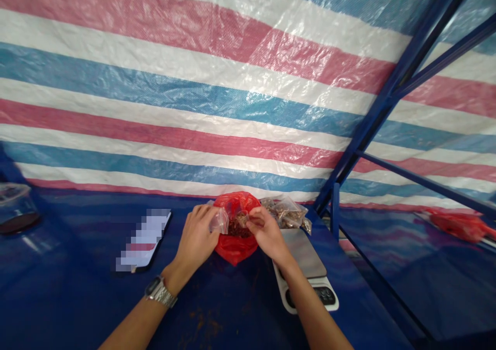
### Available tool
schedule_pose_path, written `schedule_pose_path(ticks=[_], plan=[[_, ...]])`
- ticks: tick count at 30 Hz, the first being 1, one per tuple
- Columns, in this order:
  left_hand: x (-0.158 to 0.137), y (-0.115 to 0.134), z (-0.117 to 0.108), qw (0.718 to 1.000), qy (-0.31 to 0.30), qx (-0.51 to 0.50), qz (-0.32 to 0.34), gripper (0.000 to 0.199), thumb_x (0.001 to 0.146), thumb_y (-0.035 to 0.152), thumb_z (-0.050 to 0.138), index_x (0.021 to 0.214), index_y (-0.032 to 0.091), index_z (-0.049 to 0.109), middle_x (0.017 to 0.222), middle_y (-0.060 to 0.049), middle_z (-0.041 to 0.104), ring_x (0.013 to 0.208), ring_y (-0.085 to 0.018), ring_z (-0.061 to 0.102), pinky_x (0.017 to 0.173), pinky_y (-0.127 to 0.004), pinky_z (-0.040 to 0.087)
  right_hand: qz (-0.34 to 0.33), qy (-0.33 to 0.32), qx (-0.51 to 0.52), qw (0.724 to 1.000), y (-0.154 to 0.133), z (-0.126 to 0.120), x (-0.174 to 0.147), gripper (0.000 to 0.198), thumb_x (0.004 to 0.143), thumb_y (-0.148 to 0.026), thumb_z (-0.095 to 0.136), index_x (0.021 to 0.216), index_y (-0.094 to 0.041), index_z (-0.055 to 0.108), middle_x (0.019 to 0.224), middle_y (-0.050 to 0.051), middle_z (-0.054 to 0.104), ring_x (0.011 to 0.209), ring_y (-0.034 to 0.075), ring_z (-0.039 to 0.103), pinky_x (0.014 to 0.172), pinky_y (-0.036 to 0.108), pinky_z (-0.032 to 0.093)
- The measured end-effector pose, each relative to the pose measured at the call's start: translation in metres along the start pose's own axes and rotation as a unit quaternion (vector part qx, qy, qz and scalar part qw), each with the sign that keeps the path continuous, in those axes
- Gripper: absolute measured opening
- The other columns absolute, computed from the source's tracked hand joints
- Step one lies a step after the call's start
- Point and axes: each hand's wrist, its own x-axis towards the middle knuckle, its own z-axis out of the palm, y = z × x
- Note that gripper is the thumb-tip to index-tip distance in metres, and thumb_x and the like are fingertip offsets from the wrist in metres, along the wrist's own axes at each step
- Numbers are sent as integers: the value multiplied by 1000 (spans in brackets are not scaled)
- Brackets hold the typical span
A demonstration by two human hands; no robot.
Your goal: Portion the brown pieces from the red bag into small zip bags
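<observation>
A red plastic bag (234,254) stands open on the blue table, with dark brown, dried-looking bits (238,227) inside. Over its left side, my left hand (199,231) is closed on a small clear zip bag (220,222). My right hand (267,233) is at the bag's right side, thumb and fingers pinched over the brown bits; what they hold is too small to make out. Right of the red bag, a white kitchen scale (304,254) with a metal plate lies partly under my right forearm. Filled clear bags (289,213) are heaped behind it.
A phone (145,241) lies on the blue table (85,298) to the left. A clear tub (17,208) stands at the far left. Blue metal bars (358,133) rise at the right before a striped tarp (194,107). Another red bag (461,226) lies far right.
</observation>
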Motion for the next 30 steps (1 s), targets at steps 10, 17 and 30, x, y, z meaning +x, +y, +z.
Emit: schedule_pose_path(ticks=[10,17,30], plan=[[-6,1,11,997,-79,15,14,28,96,31,59,124,24,63,124,-12,73,109,-33,70,96,-45,49,-9,-93,49,994,-29,4,-7,20,79,-23,66,98,-25,60,98,1,71,95,21,73,86,36,59],[-5,-3,12,996,-89,-4,20,27,94,27,65,121,26,68,122,-9,72,114,-33,65,98,-46,47,-27,-102,4,994,-33,7,-10,21,80,-17,63,101,-24,62,103,3,70,98,21,71,87,35,58],[-6,-8,24,969,-106,-220,-28,43,92,37,70,133,24,67,120,-10,70,112,-29,62,107,-48,44,-234,-83,-165,955,-46,12,-18,33,98,-7,45,103,-25,71,122,7,69,119,19,64,106,35,50]])
